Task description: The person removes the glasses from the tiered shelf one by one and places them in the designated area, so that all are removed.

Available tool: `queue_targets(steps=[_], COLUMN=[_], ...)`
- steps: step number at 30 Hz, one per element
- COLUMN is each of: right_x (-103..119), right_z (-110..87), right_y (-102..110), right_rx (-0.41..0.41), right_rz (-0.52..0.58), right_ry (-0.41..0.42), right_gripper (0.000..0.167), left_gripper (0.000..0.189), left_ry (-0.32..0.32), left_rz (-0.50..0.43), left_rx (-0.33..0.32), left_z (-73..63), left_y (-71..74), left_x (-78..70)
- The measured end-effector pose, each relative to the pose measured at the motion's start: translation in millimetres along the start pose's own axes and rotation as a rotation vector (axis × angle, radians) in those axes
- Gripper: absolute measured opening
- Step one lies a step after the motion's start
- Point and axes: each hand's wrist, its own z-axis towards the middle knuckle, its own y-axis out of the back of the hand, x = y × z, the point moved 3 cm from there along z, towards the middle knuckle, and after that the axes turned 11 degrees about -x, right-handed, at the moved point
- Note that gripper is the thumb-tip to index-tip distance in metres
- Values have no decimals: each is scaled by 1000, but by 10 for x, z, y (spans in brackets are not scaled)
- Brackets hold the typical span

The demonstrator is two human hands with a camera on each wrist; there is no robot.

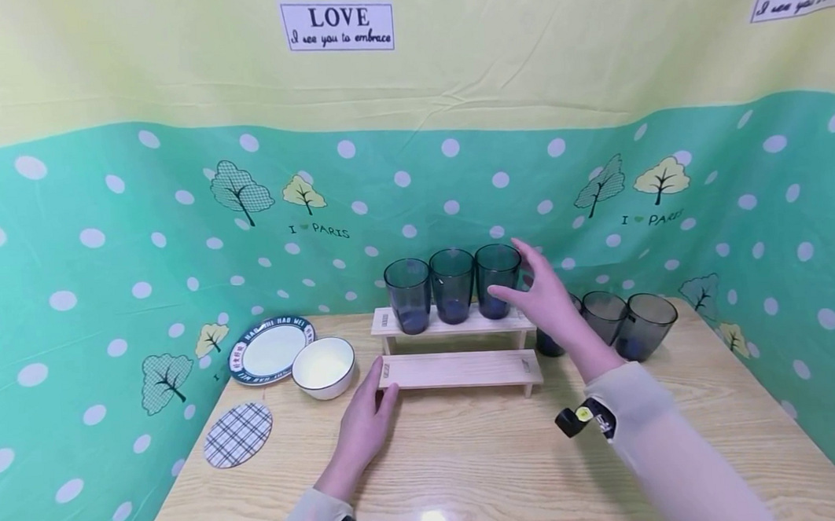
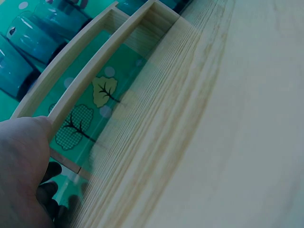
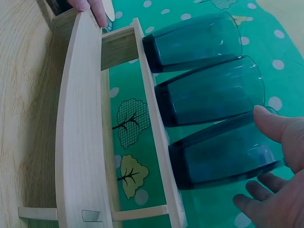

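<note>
A two-tier wooden rack (image 1: 459, 368) stands on the table, and three dark tinted glasses (image 1: 452, 286) are lined up upright on its upper tier. My left hand (image 1: 364, 419) grips the left end of the lower tier, thumb at the front edge; the left wrist view shows the thumb against the wood (image 2: 71, 97). Around the rightmost glass (image 3: 223, 154) my right hand (image 3: 289, 175) spreads, thumb by the rim and fingers on the other side. In the right wrist view a gap shows between those fingers and the glass. Whether the thumb touches it, I cannot tell.
Right of the rack, partly behind my right forearm, stand more tinted glasses (image 1: 645, 327). At left are a white bowl (image 1: 324, 368), a blue-rimmed plate (image 1: 272, 351) leaning on the cloth, and a round checked coaster (image 1: 238, 435). A patterned green cloth (image 1: 421, 189) encloses the table.
</note>
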Motion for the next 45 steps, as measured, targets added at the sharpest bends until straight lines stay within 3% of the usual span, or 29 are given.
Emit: queue_targets(steps=[11, 45], right_x=[-45, -44], right_z=[21, 19], right_y=[-68, -76], right_rx=[6, -27], right_rz=[-45, -36], right_ry=[-58, -65], right_gripper=[101, 97], left_gripper=[68, 68], left_ry=[-10, 0], left_rz=[-8, -1], left_rx=[-3, -1], left_z=[-12, -9], left_y=[-4, 12], left_x=[1, -4])
